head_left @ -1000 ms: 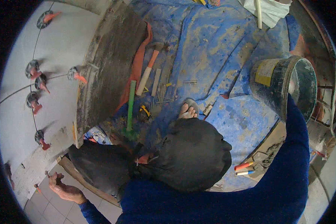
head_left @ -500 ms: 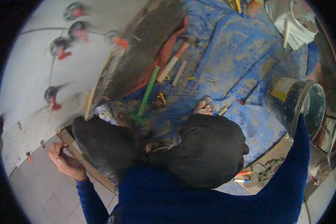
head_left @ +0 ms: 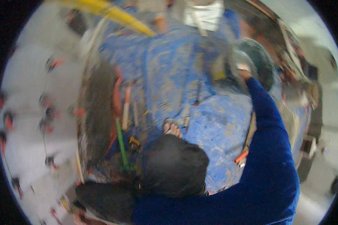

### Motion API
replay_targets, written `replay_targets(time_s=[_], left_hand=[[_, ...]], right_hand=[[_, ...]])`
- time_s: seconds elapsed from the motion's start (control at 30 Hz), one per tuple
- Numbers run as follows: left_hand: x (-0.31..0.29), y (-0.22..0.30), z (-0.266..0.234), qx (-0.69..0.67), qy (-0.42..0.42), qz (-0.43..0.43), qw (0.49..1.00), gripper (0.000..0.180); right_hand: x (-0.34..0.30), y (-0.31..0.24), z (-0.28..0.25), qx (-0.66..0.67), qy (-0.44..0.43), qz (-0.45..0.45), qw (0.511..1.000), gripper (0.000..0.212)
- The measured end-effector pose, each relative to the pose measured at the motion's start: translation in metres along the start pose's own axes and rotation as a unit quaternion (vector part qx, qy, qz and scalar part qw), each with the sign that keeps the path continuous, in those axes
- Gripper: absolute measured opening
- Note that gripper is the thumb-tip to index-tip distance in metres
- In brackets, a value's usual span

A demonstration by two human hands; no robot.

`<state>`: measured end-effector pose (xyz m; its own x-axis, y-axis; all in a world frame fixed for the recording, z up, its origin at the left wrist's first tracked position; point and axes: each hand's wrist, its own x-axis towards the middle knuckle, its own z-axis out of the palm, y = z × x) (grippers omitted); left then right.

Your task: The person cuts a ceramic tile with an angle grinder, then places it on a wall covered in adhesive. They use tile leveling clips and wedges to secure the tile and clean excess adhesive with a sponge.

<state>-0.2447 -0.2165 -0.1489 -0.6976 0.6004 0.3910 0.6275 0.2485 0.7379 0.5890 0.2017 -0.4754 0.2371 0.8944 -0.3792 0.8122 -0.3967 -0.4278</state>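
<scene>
Tiling worksite: spattered blue tarp (head_left: 214, 123), clipped wall tiles (head_left: 30, 123) (levelling clips).

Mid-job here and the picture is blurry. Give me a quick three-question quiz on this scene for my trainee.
1. Which thing does the right hand reach up to?
A) a green-handled tool
B) the dark bucket
C) a yellow bar

2. True or false: the foot rests on bare white tile.

3. Fill in: the sleeve on the raised arm is ____.

Key
1. B
2. False: it lies on the blue sheet.
3. blue
</scene>
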Motion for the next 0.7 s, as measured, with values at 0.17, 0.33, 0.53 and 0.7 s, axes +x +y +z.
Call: replay_targets(time_s=[0.17, 0.33, 0.53, 0.7], left_hand=[[0.015, 0.034, 0.062, 0.058, -0.024, 0.456, 0.888, 0.047], [0.029, 0.033, 0.117, -0.119, -0.059, 0.602, 0.787, 0.044], [0.037, 0.038, 0.102, -0.076, -0.203, 0.53, 0.82, 0.038], [0.005, 0.026, 0.037, 0.116, -0.256, 0.215, 0.935, 0.036]], right_hand=[[-0.041, -0.034, -0.032, 0.371, 0.125, 0.147, 0.908, 0.031], [-0.073, -0.063, -0.047, 0.603, 0.206, 0.059, 0.768, 0.052], [-0.087, -0.061, -0.06, 0.609, 0.237, 0.14, 0.744, 0.063], [-0.076, -0.045, -0.065, 0.314, 0.021, -0.021, 0.949, 0.044]])
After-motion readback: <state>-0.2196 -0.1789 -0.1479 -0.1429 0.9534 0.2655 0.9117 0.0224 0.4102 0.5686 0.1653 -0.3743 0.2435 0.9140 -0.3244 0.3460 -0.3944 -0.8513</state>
